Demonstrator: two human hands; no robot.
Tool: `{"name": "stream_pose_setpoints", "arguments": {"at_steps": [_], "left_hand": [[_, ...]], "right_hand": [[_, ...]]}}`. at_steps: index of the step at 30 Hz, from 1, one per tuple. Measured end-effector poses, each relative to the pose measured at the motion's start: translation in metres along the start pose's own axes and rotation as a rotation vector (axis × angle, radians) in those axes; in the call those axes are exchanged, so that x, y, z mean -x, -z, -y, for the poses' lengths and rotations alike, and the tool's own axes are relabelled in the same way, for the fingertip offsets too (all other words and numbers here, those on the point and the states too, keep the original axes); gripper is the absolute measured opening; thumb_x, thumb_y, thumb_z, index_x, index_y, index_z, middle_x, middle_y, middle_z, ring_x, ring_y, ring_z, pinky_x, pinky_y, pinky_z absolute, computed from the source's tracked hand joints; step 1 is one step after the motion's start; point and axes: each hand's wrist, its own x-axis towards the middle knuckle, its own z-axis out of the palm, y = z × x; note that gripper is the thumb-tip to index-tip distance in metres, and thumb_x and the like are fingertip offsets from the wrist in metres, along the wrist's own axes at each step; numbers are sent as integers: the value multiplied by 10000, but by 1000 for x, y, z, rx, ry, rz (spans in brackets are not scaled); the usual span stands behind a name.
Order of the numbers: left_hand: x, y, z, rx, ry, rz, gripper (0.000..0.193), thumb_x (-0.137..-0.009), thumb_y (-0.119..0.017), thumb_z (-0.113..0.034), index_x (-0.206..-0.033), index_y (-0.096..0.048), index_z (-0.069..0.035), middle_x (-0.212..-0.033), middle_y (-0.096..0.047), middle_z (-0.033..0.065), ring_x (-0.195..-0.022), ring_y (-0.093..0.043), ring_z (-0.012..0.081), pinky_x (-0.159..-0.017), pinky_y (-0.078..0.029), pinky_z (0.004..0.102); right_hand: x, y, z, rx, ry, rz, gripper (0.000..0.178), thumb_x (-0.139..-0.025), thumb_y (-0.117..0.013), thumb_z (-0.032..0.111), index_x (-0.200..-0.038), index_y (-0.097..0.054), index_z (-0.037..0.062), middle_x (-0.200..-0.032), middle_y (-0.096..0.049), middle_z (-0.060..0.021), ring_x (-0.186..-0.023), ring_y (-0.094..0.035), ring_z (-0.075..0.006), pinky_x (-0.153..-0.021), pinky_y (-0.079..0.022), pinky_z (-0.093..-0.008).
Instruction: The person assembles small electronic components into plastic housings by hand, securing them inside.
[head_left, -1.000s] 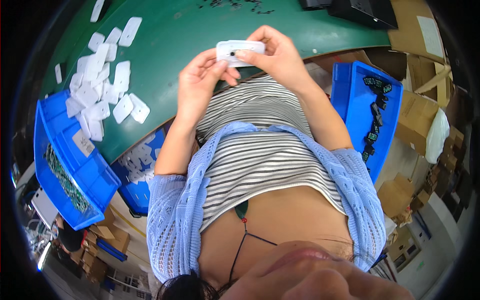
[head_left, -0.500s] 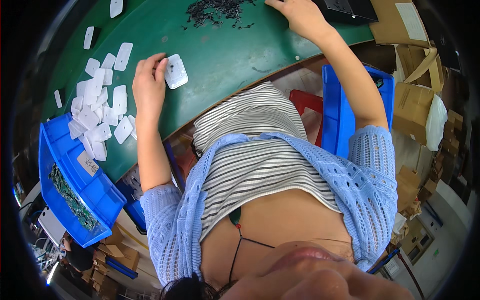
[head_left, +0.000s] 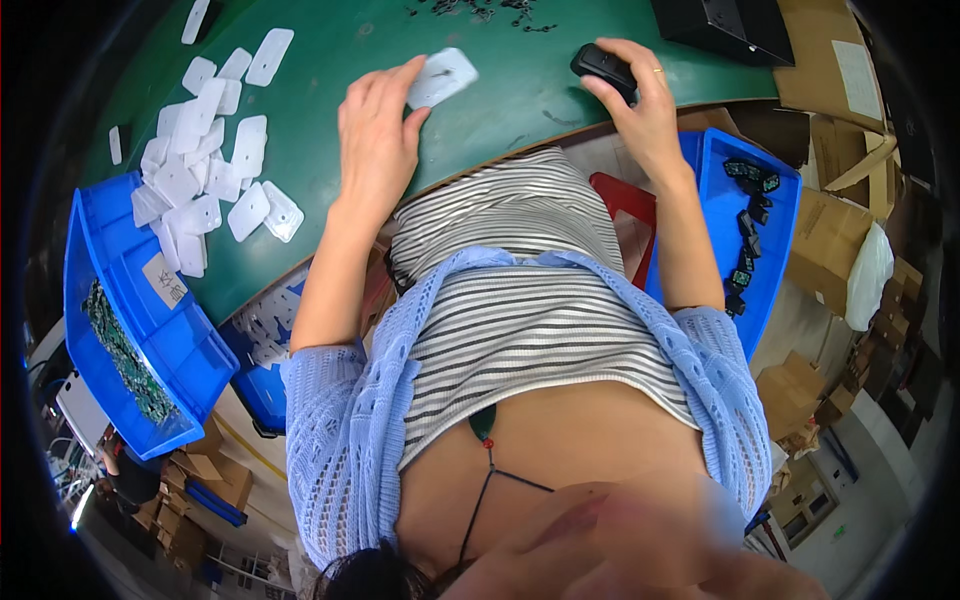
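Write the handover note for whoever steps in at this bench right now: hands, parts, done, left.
Left hand: fingertips resting on a white flat plate lying on the green table; not lifted.
Right hand: closed around a small black part at the table's near edge.
Stock: pile of white plates at far left; blue bin with black parts on the right; blue bin with green boards on the left; loose small black bits at the table's far side.
Done: one plate and one black part picked out.
Left: the two are apart, not joined.

Striped top (head_left: 530, 320), pale-blue knit cardigan (head_left: 345, 440), ring (head_left: 657, 70)
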Motion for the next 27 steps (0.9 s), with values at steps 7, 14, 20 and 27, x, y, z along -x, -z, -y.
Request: {"name": "stream_pose_setpoints", "arguments": {"at_steps": [7, 14, 20, 27], "left_hand": [[-2, -6, 4, 149, -17, 38, 472, -813, -626, 17, -1266, -570, -102, -1231, -591, 100, -1167, -529, 282, -992, -396, 385], [-1, -5, 4, 403, 31, -67, 479, -836, -562, 53, -1286, -556, -109, -1333, -560, 83, -1216, -531, 276, -1019, -402, 374], [6, -5, 7, 395, 71, -16, 425, -878, -522, 60, -1278, -569, -73, -1333, -563, 87, -1232, -526, 255, -1032, -409, 333], [7, -9, 11, 375, 61, -69, 448, -854, -531, 62, -1274, -567, -92, -1304, -575, 101, -1193, -546, 282, -1002, -427, 374]], "right_hand": [[-4, 3, 12, 129, 66, 67, 373, -759, -750, 99, -1120, -658, 102, -1125, -630, -101, -1031, -597, -287, -903, -479, -365], [-14, -48, 56, -66, 336, 309, 234, -780, -722, 66, -1009, -679, 47, -1097, -675, -79, -1012, -618, -247, -879, -482, -339], [-19, -53, 68, 20, 365, 271, 258, -782, -735, 117, -1026, -676, 61, -1060, -671, -77, -998, -615, -254, -857, -489, -342], [1, -58, 64, 72, 303, 309, 321, -773, -731, 177, -1074, -647, 105, -1076, -642, -50, -994, -594, -262, -798, -514, -361]]}}
